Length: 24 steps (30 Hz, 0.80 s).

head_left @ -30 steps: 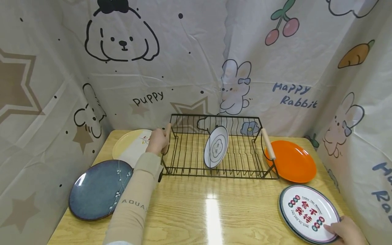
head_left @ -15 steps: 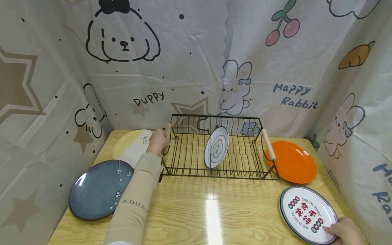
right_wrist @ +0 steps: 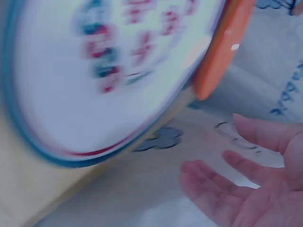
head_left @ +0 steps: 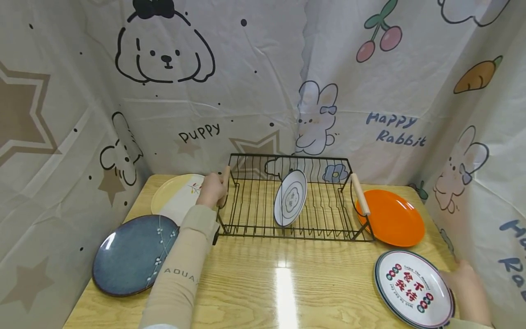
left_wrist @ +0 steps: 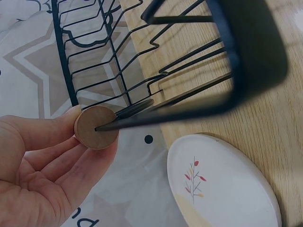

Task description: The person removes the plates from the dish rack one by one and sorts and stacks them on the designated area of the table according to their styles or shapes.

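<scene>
My left hand grips the round wooden handle at the left end of a black wire dish rack. In the left wrist view the thumb and fingers of that hand curl round the handle. One white plate with grey writing leans upright in the rack's middle. Beside the right edge of a stack of white plates with red characters is my right hand. The right wrist view shows this hand with fingers spread, holding nothing, apart from the blurred top plate.
An orange plate lies right of the rack, partly behind its right handle. On the left lie a blue-grey plate and a yellow and white plate, both partly covered by my left arm. Printed curtains surround the wooden table.
My right hand has let go of the stacked plates' edge and moved slightly up along their right side. The left hand stays on the rack's handle.
</scene>
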Motion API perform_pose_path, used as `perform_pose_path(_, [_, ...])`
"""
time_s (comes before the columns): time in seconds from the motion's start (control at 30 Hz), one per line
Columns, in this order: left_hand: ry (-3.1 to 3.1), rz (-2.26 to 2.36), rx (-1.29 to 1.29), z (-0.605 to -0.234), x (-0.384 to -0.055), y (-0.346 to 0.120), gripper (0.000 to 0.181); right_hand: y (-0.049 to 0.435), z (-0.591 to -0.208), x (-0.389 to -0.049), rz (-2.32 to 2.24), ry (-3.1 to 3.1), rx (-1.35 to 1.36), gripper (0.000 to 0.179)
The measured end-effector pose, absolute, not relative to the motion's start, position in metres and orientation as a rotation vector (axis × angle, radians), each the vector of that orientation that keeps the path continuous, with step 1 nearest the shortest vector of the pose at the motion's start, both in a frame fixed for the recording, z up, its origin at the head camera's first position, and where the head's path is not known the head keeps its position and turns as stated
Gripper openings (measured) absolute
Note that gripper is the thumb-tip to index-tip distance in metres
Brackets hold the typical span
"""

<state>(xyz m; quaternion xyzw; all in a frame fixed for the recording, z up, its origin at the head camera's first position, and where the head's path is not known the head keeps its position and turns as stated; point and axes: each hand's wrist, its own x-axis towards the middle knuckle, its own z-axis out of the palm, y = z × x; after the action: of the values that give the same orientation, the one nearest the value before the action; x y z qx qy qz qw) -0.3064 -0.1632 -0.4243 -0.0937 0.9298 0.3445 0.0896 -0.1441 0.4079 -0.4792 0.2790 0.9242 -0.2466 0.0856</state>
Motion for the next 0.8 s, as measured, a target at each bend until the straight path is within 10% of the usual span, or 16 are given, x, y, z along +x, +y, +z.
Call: perform_pose_path(0.8, [2.77,1.026,-0.292,-0.424,-0.305,-0.162,0.029,0.225,-0.395,-0.259,-1.506,3.149,-0.065,0.059])
